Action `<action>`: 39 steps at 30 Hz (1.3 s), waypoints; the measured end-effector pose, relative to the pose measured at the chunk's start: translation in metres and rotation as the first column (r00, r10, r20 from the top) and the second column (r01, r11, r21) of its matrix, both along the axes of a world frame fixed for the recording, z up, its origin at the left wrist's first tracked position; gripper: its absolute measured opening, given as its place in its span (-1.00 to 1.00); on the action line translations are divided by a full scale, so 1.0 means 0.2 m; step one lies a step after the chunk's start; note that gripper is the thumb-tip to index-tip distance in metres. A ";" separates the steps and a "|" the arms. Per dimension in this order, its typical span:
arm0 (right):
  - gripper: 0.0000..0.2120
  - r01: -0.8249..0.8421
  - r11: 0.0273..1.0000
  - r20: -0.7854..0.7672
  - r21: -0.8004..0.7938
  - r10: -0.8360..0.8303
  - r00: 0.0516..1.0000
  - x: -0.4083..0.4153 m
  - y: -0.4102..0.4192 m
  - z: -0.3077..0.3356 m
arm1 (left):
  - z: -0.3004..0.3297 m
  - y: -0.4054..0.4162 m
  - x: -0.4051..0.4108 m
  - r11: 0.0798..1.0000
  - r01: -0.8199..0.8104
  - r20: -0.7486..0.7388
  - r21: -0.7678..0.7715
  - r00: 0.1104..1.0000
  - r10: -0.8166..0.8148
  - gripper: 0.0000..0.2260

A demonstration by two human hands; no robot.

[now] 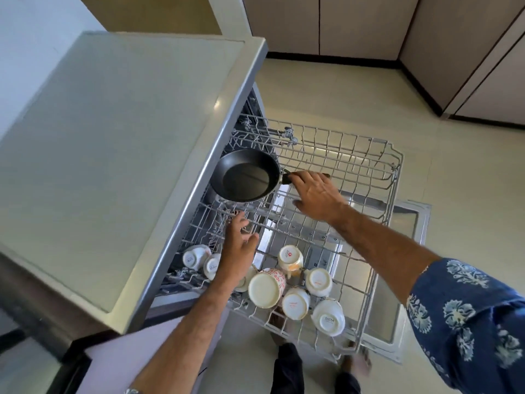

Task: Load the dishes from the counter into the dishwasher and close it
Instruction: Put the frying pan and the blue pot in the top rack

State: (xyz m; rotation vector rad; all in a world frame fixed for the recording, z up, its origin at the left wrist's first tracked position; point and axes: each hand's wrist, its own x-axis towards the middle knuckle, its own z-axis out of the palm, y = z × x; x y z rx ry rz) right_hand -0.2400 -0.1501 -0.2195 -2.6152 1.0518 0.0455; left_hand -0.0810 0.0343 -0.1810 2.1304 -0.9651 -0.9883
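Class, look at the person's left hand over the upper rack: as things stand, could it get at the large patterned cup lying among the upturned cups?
Probably yes. The left hand hovers open just above the rack, and the patterned cup lies right beside its wrist with nothing over it. The right hand is busy at the pan handle, well clear.

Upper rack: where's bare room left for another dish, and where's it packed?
Free: the far right stretch of the upper rack, beyond the frying pan handle under the right hand. Also the middle strip between pan and cups, partly taken by the left hand. Crowded: the near end, with upturned cups.

Wire rack (366, 166) with pan (245, 176), upturned cups (295, 301)
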 end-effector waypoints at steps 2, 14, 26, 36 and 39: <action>-0.35 -0.049 0.999 0.012 0.005 0.049 0.999 -0.02 0.11 0.15 | 0.16 0.08 -0.06 0.993 0.113 0.057 -0.016 0.992 -0.112 -0.51; -0.43 -0.510 0.860 0.181 -0.033 0.507 0.843 0.31 1.01 1.17 | 1.09 1.06 -0.02 0.983 0.072 0.612 -0.166 0.790 0.046 -0.55; -0.46 -0.755 0.627 0.165 -0.189 0.779 0.606 1.23 1.79 1.58 | 1.23 2.16 0.56 0.862 -0.434 0.539 -0.261 0.676 0.503 -0.57; -0.48 -0.637 0.758 -0.195 -0.138 0.610 0.768 1.96 1.97 1.53 | 1.13 2.42 1.17 0.757 -0.617 0.193 -0.216 0.733 0.653 -0.52; -0.64 -0.580 0.814 -0.189 0.038 0.576 0.795 2.04 1.97 1.46 | 1.09 2.41 1.28 0.727 -0.649 0.090 -0.224 0.729 0.679 -0.51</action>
